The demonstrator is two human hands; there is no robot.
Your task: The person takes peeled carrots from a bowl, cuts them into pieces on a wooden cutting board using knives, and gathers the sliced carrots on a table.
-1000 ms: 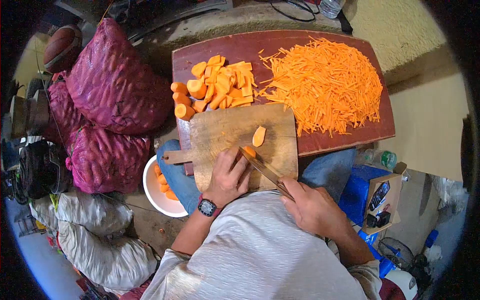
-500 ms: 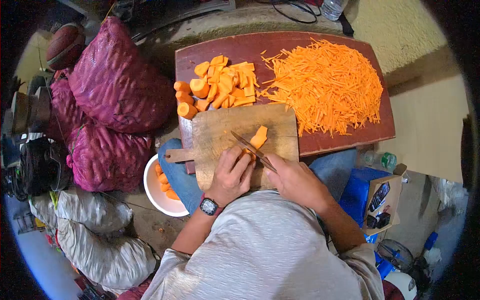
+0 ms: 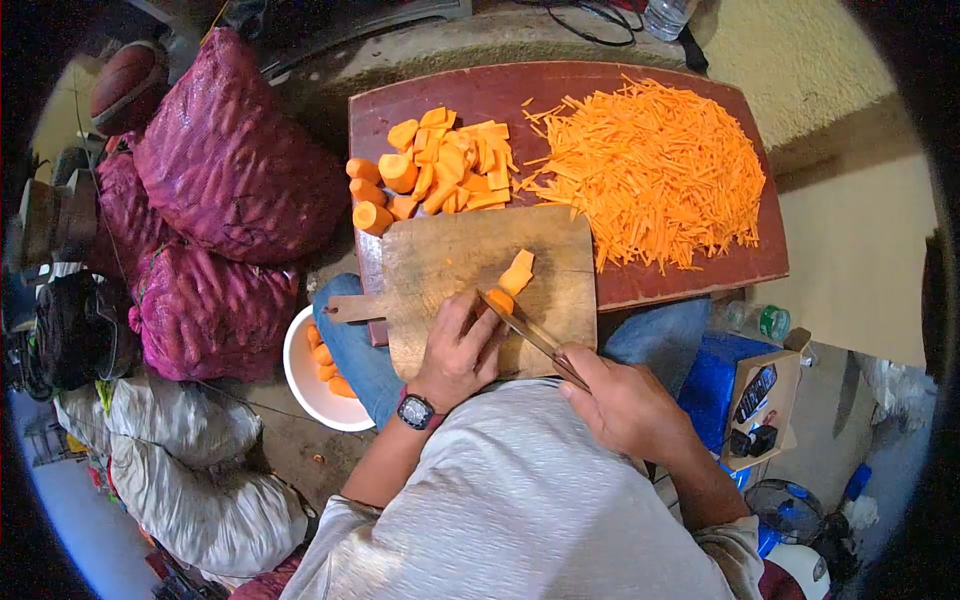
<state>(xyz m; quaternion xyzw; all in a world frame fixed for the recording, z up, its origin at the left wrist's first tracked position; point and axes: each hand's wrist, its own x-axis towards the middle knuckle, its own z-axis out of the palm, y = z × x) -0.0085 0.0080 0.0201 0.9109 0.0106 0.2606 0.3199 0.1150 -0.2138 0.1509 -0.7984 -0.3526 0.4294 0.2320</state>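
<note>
Two bare hands meet over the cutting board point(image 3: 435, 250), where your left hand point(image 3: 457, 345), its fingers curled, presses down a piece of carrot point(image 3: 497, 301) and your right hand point(image 3: 628, 400) is wrapped around the handle of a knife point(image 3: 540, 338). The carrot sits near the middle of the board, partly hidden by your fingers and the blade; a cut slice point(image 3: 517, 271) lies just beyond it on the same wood. Past the board's far left corner, chunks and slices point(image 3: 455, 165) are heaped on a dark red table point(image 3: 520, 90); past its far right corner spreads a broad mound of carrot shreds point(image 3: 655, 170). Left of the board and lower down, a white bowl point(image 3: 299, 375) holds more carrots point(image 3: 328, 372). The likeliest trouble is a nicked finger: the blade is right beside your left fingertips, and a wet, rounded piece that rolled, or a fingertip straying forward, could put skin under the edge. The board reaches past the table's near edge toward your shirt point(image 3: 500, 480), so hard pressure on its near end might rock it and spoil the cut. Stubby round chunks at the table's rim, left of the board, could roll off if the table were knocked, and a sideways sweep of the knife might push the slice off the board.
</note>
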